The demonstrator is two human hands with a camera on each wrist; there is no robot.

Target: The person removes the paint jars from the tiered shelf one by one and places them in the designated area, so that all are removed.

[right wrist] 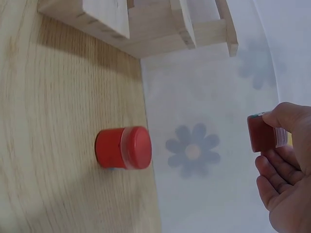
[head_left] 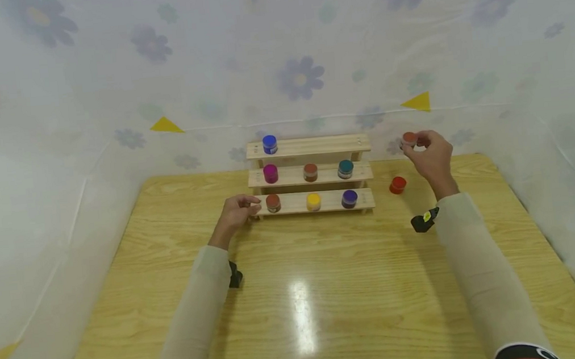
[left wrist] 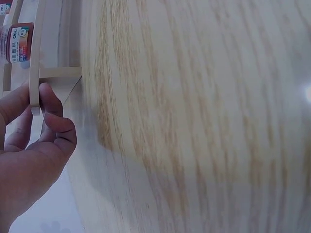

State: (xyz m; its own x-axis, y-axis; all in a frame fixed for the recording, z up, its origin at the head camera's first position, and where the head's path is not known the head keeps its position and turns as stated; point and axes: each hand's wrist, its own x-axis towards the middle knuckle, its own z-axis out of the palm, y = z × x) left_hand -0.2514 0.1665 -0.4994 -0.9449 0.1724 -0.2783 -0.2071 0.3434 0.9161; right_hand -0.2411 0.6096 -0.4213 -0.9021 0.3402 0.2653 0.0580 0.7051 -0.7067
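My right hand [head_left: 433,158] pinches a small brown paint jar [head_left: 409,139] between thumb and fingers, raised beside the right end of the wooden tiered rack [head_left: 295,204]. In the right wrist view the jar's brown side [right wrist: 262,133] shows. With thumb and fingertips, my left hand [left wrist: 36,155] grips the left end of the rack's lowest board [left wrist: 35,68]. A brown jar [head_left: 273,203], a yellow jar [head_left: 313,202] and a purple jar [head_left: 349,198] stand on that board. A magenta jar [head_left: 270,173], another brown jar [head_left: 310,172] and a teal jar [head_left: 345,169] occupy the middle one.
A blue jar [head_left: 270,144] is on the top board's left end. Below my right hand, a red jar [head_left: 398,185] stands on the wood-grain table [head_left: 358,287]. Flower-patterned white sheeting [head_left: 206,67] closes off the back and both sides.
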